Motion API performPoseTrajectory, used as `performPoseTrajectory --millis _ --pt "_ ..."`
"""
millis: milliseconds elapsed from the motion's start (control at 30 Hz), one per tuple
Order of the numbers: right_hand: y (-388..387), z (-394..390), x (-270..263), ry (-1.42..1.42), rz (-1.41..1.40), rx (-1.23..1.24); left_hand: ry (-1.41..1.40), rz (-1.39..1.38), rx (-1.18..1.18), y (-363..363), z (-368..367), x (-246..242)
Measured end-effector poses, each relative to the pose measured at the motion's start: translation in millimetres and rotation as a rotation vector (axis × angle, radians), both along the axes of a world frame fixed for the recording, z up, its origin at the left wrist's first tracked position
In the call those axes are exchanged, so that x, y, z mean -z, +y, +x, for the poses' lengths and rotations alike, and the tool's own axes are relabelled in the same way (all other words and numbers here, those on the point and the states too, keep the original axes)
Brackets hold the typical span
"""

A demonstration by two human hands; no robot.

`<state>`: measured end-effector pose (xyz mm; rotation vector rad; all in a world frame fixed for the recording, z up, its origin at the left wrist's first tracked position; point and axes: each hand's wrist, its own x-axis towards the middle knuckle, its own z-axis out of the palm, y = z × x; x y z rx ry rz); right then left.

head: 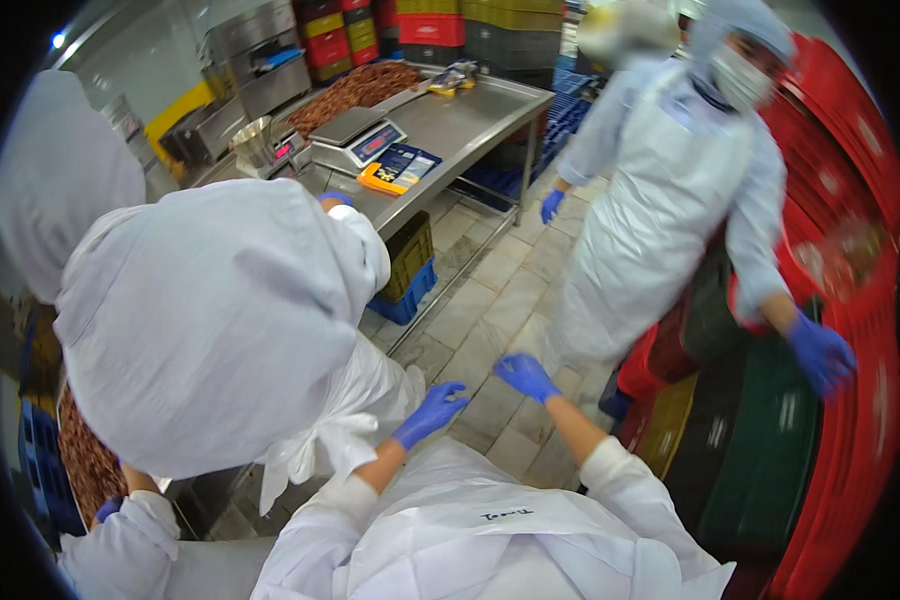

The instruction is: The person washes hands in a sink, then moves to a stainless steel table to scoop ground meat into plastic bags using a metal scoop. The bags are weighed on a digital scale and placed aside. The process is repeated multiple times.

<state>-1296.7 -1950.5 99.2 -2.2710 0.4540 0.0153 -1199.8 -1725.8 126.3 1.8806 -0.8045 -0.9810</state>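
My left hand (429,414), in a blue glove, is held in front of my white apron (495,502), its fingers apart and nothing in it. My right hand (526,376), gloved in blue too, hangs just beside it over the tiled floor (487,300), with fingers bent and no object seen in it. The two hands do not touch. Ahead stands a steel table (480,112) that bears a digital scale (356,142), printed pouches (401,166) and a heap of reddish-brown pieces (356,90).
Close on my left a co-worker in white (210,322) leans at the table. Another person (660,180) faces me at the right, arms spread, beside stacked plastic crates (765,435). A blue crate (412,296) stands under the table. More brown pieces (86,457) lie at the far left.
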Motion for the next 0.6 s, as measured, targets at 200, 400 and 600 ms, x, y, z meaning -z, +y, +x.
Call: performPoseTrajectory --millis 200,400,600 --pt "-109 274 -81 -0.539 -0.019 0.128 0.432 -0.279 -0.383 -47 105 -23" --pt "-237 436 -86 -0.573 0.079 0.023 0.274 -0.359 -0.697 -122 217 -44" --pt "-447 600 -131 -0.460 -0.117 -0.081 -0.132 -0.524 -1.031 -188 327 -64"
